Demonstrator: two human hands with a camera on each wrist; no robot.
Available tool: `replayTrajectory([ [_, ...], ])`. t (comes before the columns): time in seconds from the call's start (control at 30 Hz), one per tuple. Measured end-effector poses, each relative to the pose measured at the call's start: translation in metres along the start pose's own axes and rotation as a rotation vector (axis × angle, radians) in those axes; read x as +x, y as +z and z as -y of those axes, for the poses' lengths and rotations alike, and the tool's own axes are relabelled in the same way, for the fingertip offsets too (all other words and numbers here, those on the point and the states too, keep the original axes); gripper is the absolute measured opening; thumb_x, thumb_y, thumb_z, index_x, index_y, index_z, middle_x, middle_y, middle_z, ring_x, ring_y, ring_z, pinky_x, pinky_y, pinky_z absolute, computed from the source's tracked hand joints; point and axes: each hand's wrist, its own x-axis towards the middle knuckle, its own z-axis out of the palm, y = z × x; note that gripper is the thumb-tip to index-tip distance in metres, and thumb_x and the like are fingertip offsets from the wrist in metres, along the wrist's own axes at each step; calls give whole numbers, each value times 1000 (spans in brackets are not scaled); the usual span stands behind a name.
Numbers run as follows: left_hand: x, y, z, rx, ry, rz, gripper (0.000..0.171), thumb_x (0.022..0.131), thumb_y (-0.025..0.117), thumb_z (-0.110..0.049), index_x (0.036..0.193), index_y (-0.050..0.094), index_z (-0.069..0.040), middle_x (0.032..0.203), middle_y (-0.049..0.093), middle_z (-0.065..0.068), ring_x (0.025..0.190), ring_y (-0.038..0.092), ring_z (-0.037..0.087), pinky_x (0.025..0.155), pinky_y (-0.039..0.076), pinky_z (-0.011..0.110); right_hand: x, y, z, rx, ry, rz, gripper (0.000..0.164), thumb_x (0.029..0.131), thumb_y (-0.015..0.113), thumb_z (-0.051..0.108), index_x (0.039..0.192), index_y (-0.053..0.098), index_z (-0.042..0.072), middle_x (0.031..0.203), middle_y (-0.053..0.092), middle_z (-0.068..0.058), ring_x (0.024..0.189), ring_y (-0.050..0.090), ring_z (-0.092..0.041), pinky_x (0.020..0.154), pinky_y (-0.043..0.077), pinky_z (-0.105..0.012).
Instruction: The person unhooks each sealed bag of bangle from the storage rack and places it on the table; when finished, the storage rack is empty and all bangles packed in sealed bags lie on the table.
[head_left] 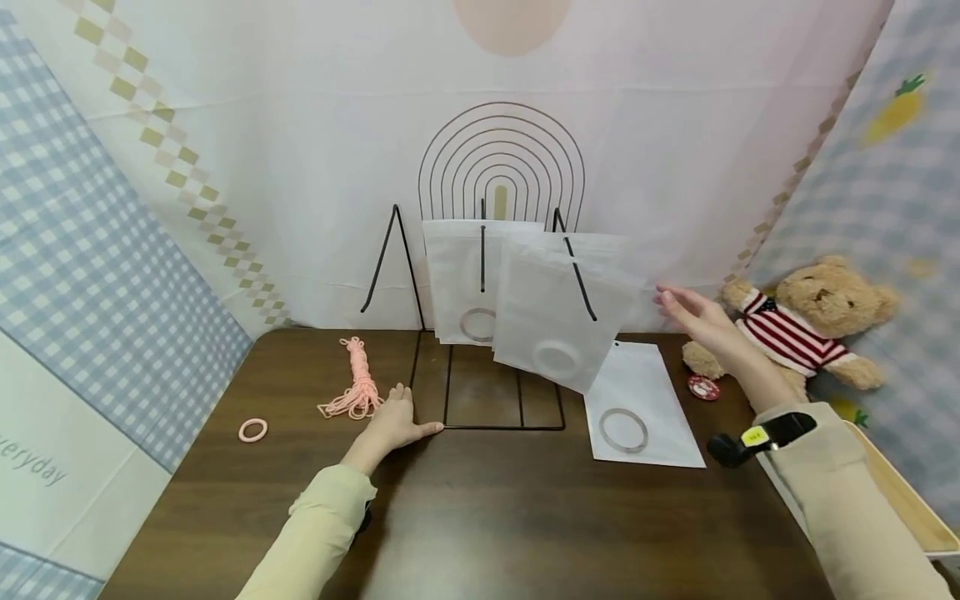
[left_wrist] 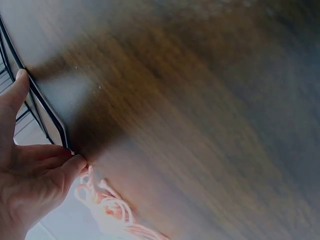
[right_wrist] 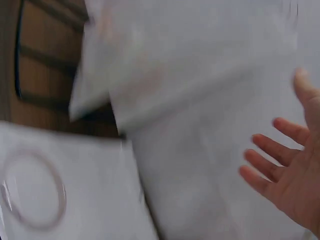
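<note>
A black wire rack (head_left: 505,428) stands on the table, with upright arms at its back. Two white pouches hang from it: one (head_left: 452,275) on the middle arm, another (head_left: 536,300) tilted on the right arm, a ring shape visible on each. My left hand (head_left: 392,421) touches the front left corner of the rack's base, thumb stretched to the front wire; in the left wrist view the fingers lie against the frame. Beside the right pouch my right hand (head_left: 701,325) is raised with fingers spread, holding nothing. A third white pouch (head_left: 652,392) with a ring lies flat on the table.
A bundle of pink cord (head_left: 358,383) lies just behind my left hand, and a pink ring (head_left: 252,430) further left. On the right are a teddy bear (head_left: 798,325), a red and white disc (head_left: 703,387) and a tray (head_left: 900,492) partly behind my right sleeve.
</note>
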Motion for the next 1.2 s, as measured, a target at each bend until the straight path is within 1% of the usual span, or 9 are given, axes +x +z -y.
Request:
replayTrajectory([
  [0.07, 0, 1, 1, -2, 3, 6, 95, 77, 65, -50, 131, 32, 20, 138, 29, 38, 130, 30, 46, 105, 31, 52, -5, 11, 20, 16, -76, -54, 61, 97, 31, 43, 144, 25, 3, 141, 35, -25, 126, 44, -28, 100, 42, -33],
  [0.13, 0, 2, 1, -6, 7, 12, 95, 77, 65, -51, 131, 32, 20, 138, 29, 38, 130, 30, 47, 105, 31, 52, -9, 21, 37, 21, -133, -113, 56, 97, 37, 38, 141, 31, 5, 138, 40, -24, 119, 49, -23, 96, 44, -29],
  [0.23, 1, 4, 0, -10, 7, 22, 95, 78, 64, -51, 131, 31, 20, 139, 28, 38, 131, 30, 47, 105, 30, 53, -13, 33, 56, 8, -165, -160, 54, 93, 50, 34, 139, 36, 10, 134, 44, -21, 117, 50, -26, 96, 45, -35],
  [0.33, 1, 5, 0, -11, 4, 25, 94, 78, 64, -50, 132, 30, 20, 139, 28, 38, 131, 29, 47, 106, 29, 53, -13, 41, 67, 9, -160, -167, 59, 88, 59, 32, 139, 38, 13, 117, 52, -15, 116, 52, -31, 91, 46, -38],
  [0.47, 1, 7, 0, -14, -3, 31, 94, 79, 64, -50, 132, 29, 20, 140, 26, 38, 132, 27, 47, 106, 28, 53, -10, 48, 70, -24, -191, -229, 51, 86, 63, 26, 131, 48, 6, 82, 56, -2, 83, 64, -9, 67, 49, -19],
  [0.53, 2, 7, -1, -19, -5, 39, 94, 79, 63, -50, 133, 29, 19, 140, 26, 37, 132, 26, 46, 107, 27, 52, -10, 49, 68, -35, -218, -266, 43, 87, 62, 22, 123, 54, 1, 72, 57, -1, 67, 59, 1, 58, 47, -15],
  [0.6, 2, 8, -1, -20, -1, 38, 94, 79, 63, -50, 133, 29, 20, 140, 26, 37, 132, 27, 46, 107, 28, 52, -11, 49, 65, -27, -229, -283, 37, 87, 61, 20, 117, 58, -2, 71, 61, -1, 60, 57, 4, 56, 49, -15],
  [0.87, 1, 3, -2, -21, 14, 33, 94, 79, 64, -50, 131, 31, 20, 139, 27, 38, 131, 28, 48, 106, 29, 53, -24, 44, 68, 54, -218, -252, 35, 88, 60, 18, 114, 60, -6, 67, 61, 21, 60, 60, 3, 56, 53, -19],
  [1.2, 0, -1, 0, -6, 13, 34, 93, 79, 63, -50, 132, 30, 20, 140, 27, 38, 131, 28, 47, 106, 30, 52, -48, 35, 75, -3, -170, -182, 34, 87, 62, 26, 102, 65, -4, 60, 63, 21, 55, 64, -6, 51, 51, -25],
])
